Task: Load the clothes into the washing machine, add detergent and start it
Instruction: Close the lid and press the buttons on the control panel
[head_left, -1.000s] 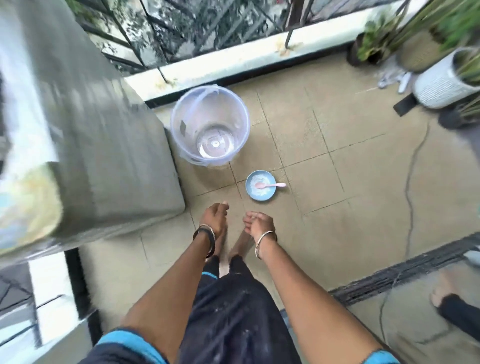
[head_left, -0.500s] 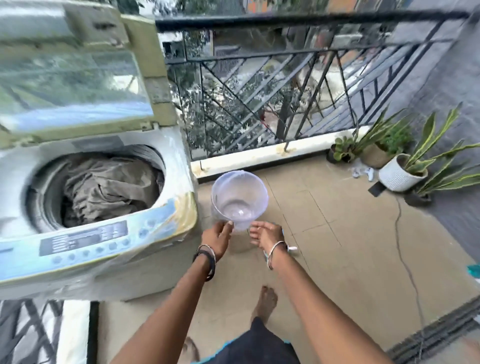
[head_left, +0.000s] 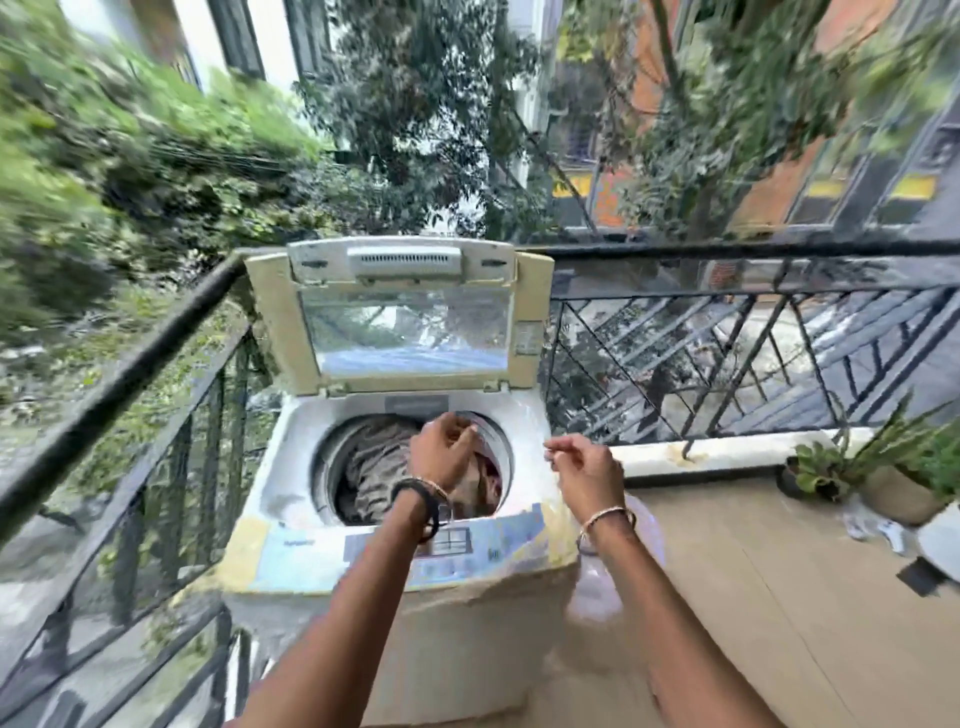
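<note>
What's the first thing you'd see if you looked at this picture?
A white washing machine stands in the middle, in the balcony's corner, with its lid tipped up. Brownish clothes fill its drum, and the person's left hand hovers over them while the right hand hangs near the machine's right edge. Potted plants sit on the floor at far right.

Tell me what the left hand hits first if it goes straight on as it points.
Probably the far rim of the drum opening, just ahead of the left hand; the clothes lie below it, the raised lid further back. Depth is unclear.
</note>
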